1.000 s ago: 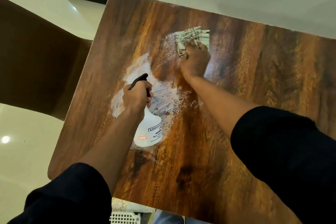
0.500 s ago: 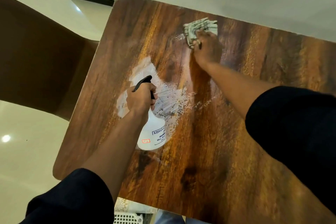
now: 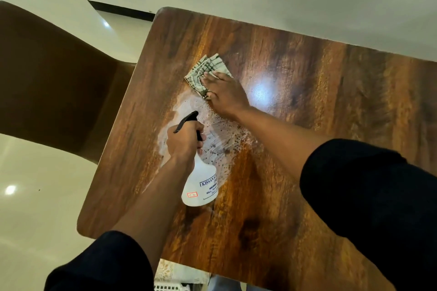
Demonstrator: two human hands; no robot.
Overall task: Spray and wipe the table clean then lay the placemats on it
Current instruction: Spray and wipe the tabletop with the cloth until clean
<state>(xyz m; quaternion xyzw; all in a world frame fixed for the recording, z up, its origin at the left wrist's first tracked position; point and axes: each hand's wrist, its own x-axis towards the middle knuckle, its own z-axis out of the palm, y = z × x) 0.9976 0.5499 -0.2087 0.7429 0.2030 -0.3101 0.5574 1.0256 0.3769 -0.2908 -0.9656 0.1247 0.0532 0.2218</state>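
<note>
Head view: right hand (image 3: 224, 94) presses the cloth (image 3: 205, 71) flat beside the desk's (image 3: 331, 78) foam patch (image 3: 189, 106); left hand (image 3: 184, 142) grips the spray bottle (image 3: 201, 184) over it; wiping unfinished, no placemats laid

Cloth (image 3: 205, 73) and right hand (image 3: 225, 94) nearer the foam.

Checked white-green cloth (image 3: 206, 71), brown wood-grain table (image 3: 307, 82)

Two bare forearms, black sleeves pushed up above the elbows, left hand (image 3: 184, 139), right hand (image 3: 224, 93), no rings visible
</note>
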